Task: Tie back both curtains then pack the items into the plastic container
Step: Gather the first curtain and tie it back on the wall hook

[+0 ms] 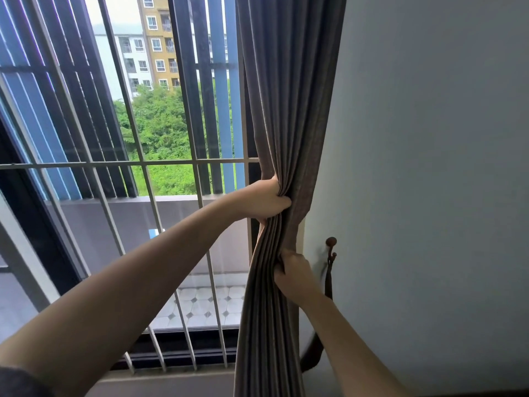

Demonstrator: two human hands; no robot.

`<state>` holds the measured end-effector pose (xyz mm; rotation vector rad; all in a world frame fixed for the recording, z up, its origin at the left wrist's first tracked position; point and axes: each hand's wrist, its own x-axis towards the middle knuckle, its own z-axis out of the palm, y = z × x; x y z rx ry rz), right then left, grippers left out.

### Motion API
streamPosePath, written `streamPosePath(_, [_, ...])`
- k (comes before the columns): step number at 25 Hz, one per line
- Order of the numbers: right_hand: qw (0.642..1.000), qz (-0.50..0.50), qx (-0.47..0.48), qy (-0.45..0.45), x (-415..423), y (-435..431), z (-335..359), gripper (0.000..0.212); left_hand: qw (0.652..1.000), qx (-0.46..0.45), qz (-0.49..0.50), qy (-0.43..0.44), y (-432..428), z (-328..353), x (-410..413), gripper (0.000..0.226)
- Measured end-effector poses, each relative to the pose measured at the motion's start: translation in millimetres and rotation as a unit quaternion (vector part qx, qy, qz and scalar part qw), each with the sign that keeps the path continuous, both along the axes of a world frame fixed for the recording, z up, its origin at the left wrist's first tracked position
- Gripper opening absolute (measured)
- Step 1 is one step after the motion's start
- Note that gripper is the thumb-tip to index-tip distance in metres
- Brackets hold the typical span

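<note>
A grey-brown curtain (pixel 289 104) hangs bunched in folds at the right edge of the window. My left hand (pixel 267 200) grips the gathered folds at about mid height. My right hand (pixel 294 275) holds the curtain's right side lower down, its fingers curled into the fabric. On the wall just right of the curtain is a brown hook (pixel 331 246), and a dark tieback strap (pixel 328 285) hangs from it in a loop down behind my right forearm. The plastic container is not in view.
A pale wall (pixel 429 167) fills the right side. White window bars (pixel 137 164) run across the glass at left, with a tiled balcony floor (pixel 206 305) below and buildings and trees outside.
</note>
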<state>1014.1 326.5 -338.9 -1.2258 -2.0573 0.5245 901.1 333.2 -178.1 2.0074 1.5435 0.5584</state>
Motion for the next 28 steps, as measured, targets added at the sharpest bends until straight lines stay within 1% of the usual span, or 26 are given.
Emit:
streamPosePath(1, [1.000,0.000,-0.003,-0.006,-2,0,1,0.012,1.000,-0.002,0.000,-0.002,-1,0,2,0.055])
streamPosePath(2, [1.000,0.004,-0.002,-0.008,-3,3,0,0.010,1.000,0.012,0.007,0.012,-1,-1,4,0.067])
streamPosePath(3, [1.000,0.010,-0.013,-0.009,-3,2,0,0.006,0.998,0.040,0.024,0.044,0,-2,6,0.079])
streamPosePath(4, [0.999,0.024,-0.030,0.004,-4,1,-2,0.007,0.994,0.071,0.040,0.079,3,-5,7,0.086])
streamPosePath(5, [0.996,0.051,-0.060,0.029,-3,-3,-4,0.018,0.989,0.090,0.051,0.104,5,-6,9,0.083])
streamPosePath(7, [0.975,0.100,-0.146,0.138,-1,-10,-4,0.039,0.986,0.094,0.061,0.121,7,-5,10,0.065])
streamPosePath(8, [0.961,0.100,-0.164,0.197,0,-9,-4,0.045,0.987,0.091,0.058,0.123,7,-4,8,0.055])
streamPosePath(9, [0.955,0.072,-0.151,0.245,1,-5,1,0.045,0.989,0.082,0.050,0.116,5,-1,7,0.045])
streamPosePath(11, [0.951,-0.036,-0.069,0.300,6,14,13,0.028,0.995,0.067,0.018,0.076,0,1,2,0.014])
streamPosePath(12, [0.945,-0.054,-0.045,0.320,10,24,19,0.024,0.997,0.061,0.003,0.057,-4,2,-2,0.005])
streamPosePath(13, [0.943,-0.040,-0.045,0.327,15,30,27,0.026,0.997,0.054,-0.012,0.047,-7,3,-7,0.008])
streamPosePath(14, [0.945,-0.021,-0.058,0.322,18,39,34,0.037,0.997,0.049,-0.026,0.047,-10,4,-13,0.012])
streamPosePath(16, [0.951,0.036,-0.087,0.294,19,51,50,0.066,0.997,0.049,-0.041,0.046,-16,6,-24,0.023])
streamPosePath(17, [0.956,0.061,-0.095,0.271,20,54,54,0.075,0.997,0.045,-0.042,0.044,-17,6,-30,0.028])
streamPosePath(18, [0.958,0.077,-0.107,0.255,20,56,59,0.079,0.997,0.041,-0.043,0.042,-19,7,-35,0.031])
streamPosePath(19, [0.956,0.088,-0.125,0.250,19,58,62,0.077,0.998,0.038,-0.043,0.041,-19,7,-40,0.031])
streamPosePath(21, [0.936,0.117,-0.177,0.281,17,63,64,0.068,0.997,0.039,-0.048,0.040,-16,5,-48,0.020])
streamPosePath(24, [0.905,0.170,-0.230,0.315,16,75,57,0.072,0.998,0.030,-0.056,0.029,-16,4,-54,0.027])
streamPosePath(25, [0.902,0.181,-0.234,0.315,15,76,57,0.071,0.997,0.026,-0.060,0.027,-16,4,-53,0.025])
streamPosePath(28, [0.900,0.193,-0.248,0.303,15,75,61,0.059,0.997,0.027,-0.069,0.030,-21,7,-50,0.011])
